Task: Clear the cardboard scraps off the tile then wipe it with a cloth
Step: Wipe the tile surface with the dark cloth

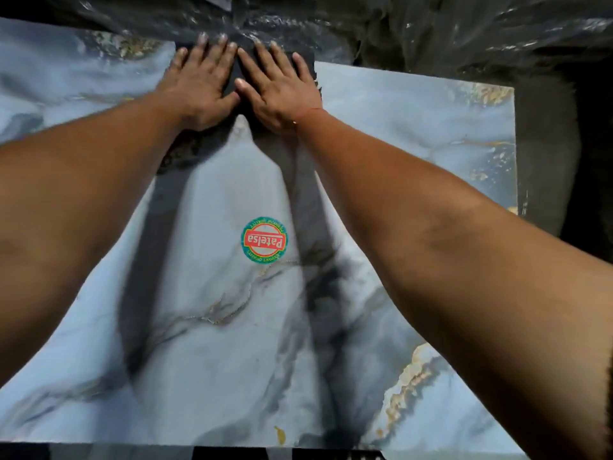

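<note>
A large glossy blue-grey marble-patterned tile (pixel 212 310) fills most of the head view. At its far edge lies a dark cloth (pixel 236 73). My left hand (pixel 199 84) and my right hand (pixel 278 89) rest side by side on the cloth, palms pressed flat and fingers spread, thumbs nearly touching. Most of the cloth is hidden under the hands. A small yellowish fleck (pixel 280 434) sits near the tile's front edge; I cannot tell whether it is a scrap or a stain.
A round green and red sticker (pixel 264 240) is stuck near the tile's middle. Crumpled black plastic sheeting (pixel 414 28) lies beyond the far edge. Dark floor (pixel 544 154) borders the tile on the right.
</note>
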{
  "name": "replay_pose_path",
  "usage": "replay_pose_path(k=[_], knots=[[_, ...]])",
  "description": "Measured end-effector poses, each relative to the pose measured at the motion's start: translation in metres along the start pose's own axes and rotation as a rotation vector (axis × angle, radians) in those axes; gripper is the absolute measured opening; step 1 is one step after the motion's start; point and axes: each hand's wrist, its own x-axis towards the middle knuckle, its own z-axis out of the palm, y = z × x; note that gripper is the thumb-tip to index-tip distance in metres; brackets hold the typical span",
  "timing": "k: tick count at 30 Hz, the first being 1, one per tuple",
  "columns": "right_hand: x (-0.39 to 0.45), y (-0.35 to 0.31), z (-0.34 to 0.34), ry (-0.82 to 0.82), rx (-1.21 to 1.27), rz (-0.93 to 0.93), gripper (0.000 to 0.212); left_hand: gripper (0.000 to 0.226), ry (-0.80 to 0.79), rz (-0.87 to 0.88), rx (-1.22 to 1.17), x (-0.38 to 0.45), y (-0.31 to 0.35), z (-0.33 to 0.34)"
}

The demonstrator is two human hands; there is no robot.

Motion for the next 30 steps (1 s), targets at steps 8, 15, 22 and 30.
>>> replay_pose_path(k=[8,15,22,30], knots=[[-0.054,-0.035,0.026,0.082,-0.065,0.031,0.065,0.088,0.026,0.039,-0.01,-0.059,-0.004,0.022],[-0.196,-0.119,0.082,0.129,0.0,0.016,0.067,0.089,0.03,0.052,-0.005,-0.223,0.003,0.073],[-0.351,-0.208,0.124,0.057,0.053,0.008,0.068,0.086,0.049,0.065,-0.069,-0.401,0.013,0.131],[-0.414,-0.257,0.138,0.0,0.01,0.035,0.067,0.081,0.029,0.073,-0.097,-0.479,0.011,0.148]])
